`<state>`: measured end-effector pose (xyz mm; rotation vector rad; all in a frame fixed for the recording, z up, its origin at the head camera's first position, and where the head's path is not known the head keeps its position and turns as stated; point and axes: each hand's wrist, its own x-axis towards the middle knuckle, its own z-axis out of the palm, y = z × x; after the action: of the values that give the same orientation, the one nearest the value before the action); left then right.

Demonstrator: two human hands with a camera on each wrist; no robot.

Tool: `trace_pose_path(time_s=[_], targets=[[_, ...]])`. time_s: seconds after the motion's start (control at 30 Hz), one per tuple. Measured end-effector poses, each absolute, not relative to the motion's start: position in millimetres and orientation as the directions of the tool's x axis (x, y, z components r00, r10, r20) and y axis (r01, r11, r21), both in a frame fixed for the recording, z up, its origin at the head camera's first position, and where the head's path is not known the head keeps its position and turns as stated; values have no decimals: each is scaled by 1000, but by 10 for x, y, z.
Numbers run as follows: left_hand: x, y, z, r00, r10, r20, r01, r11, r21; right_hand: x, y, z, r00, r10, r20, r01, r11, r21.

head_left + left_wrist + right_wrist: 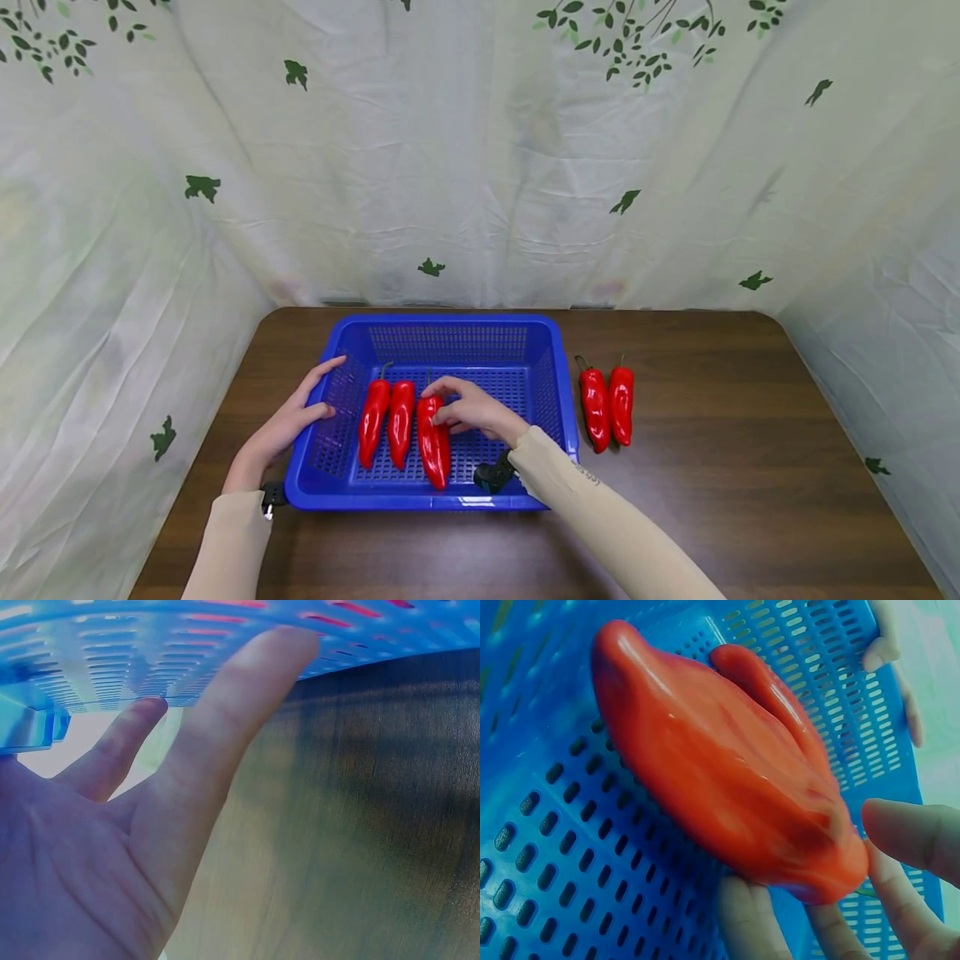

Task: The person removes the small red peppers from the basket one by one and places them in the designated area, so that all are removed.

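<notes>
A blue plastic basket [442, 502] stands on the table with red chili peppers inside, stems pointing away. My right hand [480, 410] reaches into it and grips the stem end of the rightmost chili pepper [432, 450] there. In the right wrist view that chili pepper [712, 765] lies between the thumb [919, 832] and fingers. Two more, a left chili pepper [373, 425] and a middle chili pepper [401, 425], lie side by side. Fingers extended, my left hand [288, 421] rests against the basket's left side; its thumb [232, 697] touches the slotted wall.
Right of the basket, two chili peppers [595, 408] [622, 404] lie together on the brown wooden table [720, 467]. A pale curtain [480, 167] with leaf prints hangs behind the table and along both sides.
</notes>
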<state>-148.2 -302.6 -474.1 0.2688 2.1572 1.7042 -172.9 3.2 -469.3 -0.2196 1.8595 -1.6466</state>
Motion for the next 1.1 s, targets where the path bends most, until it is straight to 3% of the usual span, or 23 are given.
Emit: trace_pose_path(time_s=[1.1], targets=[[-1490,-3027,-4731,-909,382,-168,-72,254,964,-1744,220,-4466,-872,-427,-239,237,58,-970]])
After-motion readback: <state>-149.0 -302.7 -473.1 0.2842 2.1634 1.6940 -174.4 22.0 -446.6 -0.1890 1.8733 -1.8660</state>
